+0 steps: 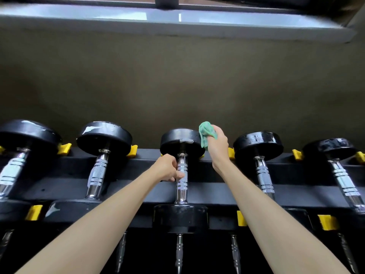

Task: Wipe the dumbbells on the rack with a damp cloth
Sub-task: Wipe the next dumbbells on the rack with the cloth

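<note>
Left hand [167, 168] grips the middle dumbbell [182, 176]'s handle; raised right hand [217, 144] presses a bunched green cloth [206, 134] against its far head.

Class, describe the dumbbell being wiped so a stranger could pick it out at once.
On the black rack below the window ledge, look along the top row to the middle dumbbell. Only it has the left hand gripping its chrome handle and the right hand holding a green cloth at its far head.

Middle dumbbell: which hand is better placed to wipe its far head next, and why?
The right hand: it grips the green cloth beside the far head; the left hand holds only the chrome handle, no cloth.
</note>
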The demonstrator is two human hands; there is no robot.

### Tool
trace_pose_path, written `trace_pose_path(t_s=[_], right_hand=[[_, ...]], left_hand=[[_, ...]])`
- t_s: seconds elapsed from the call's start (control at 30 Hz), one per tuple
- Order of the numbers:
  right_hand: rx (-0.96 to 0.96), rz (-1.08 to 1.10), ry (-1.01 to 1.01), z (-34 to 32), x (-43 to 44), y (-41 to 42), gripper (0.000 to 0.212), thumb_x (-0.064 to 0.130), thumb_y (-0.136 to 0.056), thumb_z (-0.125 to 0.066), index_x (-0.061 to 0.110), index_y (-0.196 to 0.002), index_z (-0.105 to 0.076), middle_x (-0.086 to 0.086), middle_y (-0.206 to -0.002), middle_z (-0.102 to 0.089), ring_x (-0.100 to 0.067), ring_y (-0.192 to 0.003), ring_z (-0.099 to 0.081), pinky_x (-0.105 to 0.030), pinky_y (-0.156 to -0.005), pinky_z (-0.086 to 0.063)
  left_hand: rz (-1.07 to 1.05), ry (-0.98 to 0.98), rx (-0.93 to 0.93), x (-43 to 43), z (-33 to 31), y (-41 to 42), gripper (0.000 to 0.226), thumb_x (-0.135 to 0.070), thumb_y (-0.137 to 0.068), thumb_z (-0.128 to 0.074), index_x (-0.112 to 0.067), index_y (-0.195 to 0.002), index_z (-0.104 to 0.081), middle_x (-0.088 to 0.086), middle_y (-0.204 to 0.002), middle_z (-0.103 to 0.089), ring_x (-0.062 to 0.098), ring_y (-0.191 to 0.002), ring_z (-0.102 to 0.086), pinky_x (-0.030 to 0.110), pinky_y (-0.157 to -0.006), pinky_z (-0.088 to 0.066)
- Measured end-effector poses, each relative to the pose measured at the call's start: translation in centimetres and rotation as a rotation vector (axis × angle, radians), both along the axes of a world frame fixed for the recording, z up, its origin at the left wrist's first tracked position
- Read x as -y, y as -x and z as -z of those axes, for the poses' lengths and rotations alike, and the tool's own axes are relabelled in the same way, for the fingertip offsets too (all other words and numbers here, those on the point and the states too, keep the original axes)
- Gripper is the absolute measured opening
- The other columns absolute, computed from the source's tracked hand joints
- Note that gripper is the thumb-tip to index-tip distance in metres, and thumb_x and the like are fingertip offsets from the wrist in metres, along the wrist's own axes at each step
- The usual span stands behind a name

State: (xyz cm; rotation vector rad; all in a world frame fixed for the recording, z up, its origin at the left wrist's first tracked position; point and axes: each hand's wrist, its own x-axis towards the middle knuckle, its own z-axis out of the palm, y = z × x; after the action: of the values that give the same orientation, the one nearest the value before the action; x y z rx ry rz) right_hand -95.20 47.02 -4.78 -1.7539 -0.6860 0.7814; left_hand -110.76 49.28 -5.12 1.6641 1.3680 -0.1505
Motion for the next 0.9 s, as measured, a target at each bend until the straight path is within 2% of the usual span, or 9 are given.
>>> trace_pose_path(t_s=[0.1,0.2,0.27,0.33,0.37,0.47,0.57,0.7,0.9], right_hand=[[0.159,-0.111,-0.065,-1.8,-0.1,0.8,0.040,-0.002,-0.085,-0.042,0.016,-0.115,-0.060,0.004,-0.104,-0.060,-0.018,-0.104,-0.054,-0.031,-0.095,-0.042],[0.333,-0.243,-0.162,-2.9,0.2,2.5,0.044,-0.006,-0.081,-0.041,0.013,-0.112,-0.065,-0.002,-0.115,-0.064,-0.019,-0.109,-0.056,-0.030,-0.098,-0.042],[0.464,-0.389,-0.224,-2.9,0.7,3.4,0.048,-0.005,-0.075,-0.037,0.011,-0.108,-0.068,-0.004,-0.118,-0.065,-0.020,-0.111,-0.057,-0.032,-0.099,-0.043],[0.621,-0.573,-0.214,-3.0,0.9,3.8,0.051,-0.003,-0.070,-0.036,0.010,-0.106,-0.070,-0.005,-0.118,-0.064,-0.020,-0.108,-0.056,-0.024,-0.094,-0.042],[0.741,-0.652,-0.222,-3.1,1.0,3.7,0.048,-0.005,-0.070,-0.041,0.010,-0.104,-0.071,-0.006,-0.117,-0.064,-0.022,-0.105,-0.056,-0.021,-0.089,-0.041],[1.231,-0.744,-0.386,-2.7,0.9,3.1,0.035,-0.010,-0.063,-0.055,0.010,-0.085,-0.074,-0.014,-0.098,-0.067,-0.034,-0.087,-0.065,-0.032,-0.076,-0.053],[1.539,-0.796,-0.399,-1.9,1.4,1.9,0.024,-0.007,-0.062,-0.061,0.012,-0.074,-0.070,-0.014,-0.097,-0.067,-0.033,-0.088,-0.066,-0.036,-0.078,-0.055],[1.593,-0.729,-0.349,-1.5,2.5,0.8,0.028,-0.003,-0.074,-0.045,0.010,-0.076,-0.070,-0.018,-0.103,-0.067,-0.033,-0.087,-0.065,-0.035,-0.079,-0.055],[1.558,-0.594,-0.335,-0.8,3.7,-0.5,0.041,0.001,-0.073,-0.033,0.010,-0.079,-0.073,-0.020,-0.098,-0.067,-0.032,-0.076,-0.065,-0.035,-0.071,-0.057]], left_hand=[[-0.002,-0.002,0.013,0.1,-0.1,0.0,0.020,-0.015,-0.083,-0.068,-0.009,-0.082,-0.049,0.003,-0.056,-0.054,0.004,-0.030,-0.037,0.016,-0.039,-0.033],[-0.030,-0.006,0.054,0.6,0.0,0.1,0.015,-0.014,-0.084,-0.067,-0.007,-0.086,-0.054,0.008,-0.069,-0.061,0.009,-0.043,-0.049,0.018,-0.047,-0.041],[-0.037,-0.032,0.077,1.0,0.2,0.3,0.013,-0.013,-0.085,-0.065,-0.006,-0.082,-0.054,0.007,-0.065,-0.061,0.008,-0.042,-0.052,0.018,-0.047,-0.042],[-0.036,-0.048,0.086,1.2,0.4,0.4,0.019,-0.014,-0.085,-0.066,-0.008,-0.073,-0.052,0.009,-0.063,-0.061,0.014,-0.046,-0.053,0.022,-0.054,-0.045],[-0.037,-0.043,0.088,1.2,0.4,0.5,0.022,-0.015,-0.084,-0.066,-0.008,-0.070,-0.051,0.011,-0.065,-0.061,0.018,-0.050,-0.054,0.026,-0.058,-0.047],[-0.043,-0.036,0.079,1.3,0.1,0.4,0.023,-0.016,-0.085,-0.065,-0.009,-0.067,-0.051,0.012,-0.071,-0.062,0.024,-0.058,-0.055,0.032,-0.063,-0.048],[-0.036,-0.042,0.066,1.5,-0.2,0.2,0.023,-0.016,-0.086,-0.063,-0.008,-0.069,-0.051,0.012,-0.073,-0.061,0.023,-0.059,-0.055,0.032,-0.063,-0.049],[-0.002,-0.054,0.028,1.6,-0.6,0.0,0.018,-0.016,-0.088,-0.062,-0.007,-0.076,-0.053,0.012,-0.072,-0.060,0.016,-0.051,-0.052,0.030,-0.060,-0.047],[0.014,-0.070,-0.011,1.6,-0.7,-0.4,0.022,-0.014,-0.090,-0.059,-0.007,-0.072,-0.048,0.005,-0.062,-0.054,0.016,-0.051,-0.053,0.030,-0.061,-0.048]])
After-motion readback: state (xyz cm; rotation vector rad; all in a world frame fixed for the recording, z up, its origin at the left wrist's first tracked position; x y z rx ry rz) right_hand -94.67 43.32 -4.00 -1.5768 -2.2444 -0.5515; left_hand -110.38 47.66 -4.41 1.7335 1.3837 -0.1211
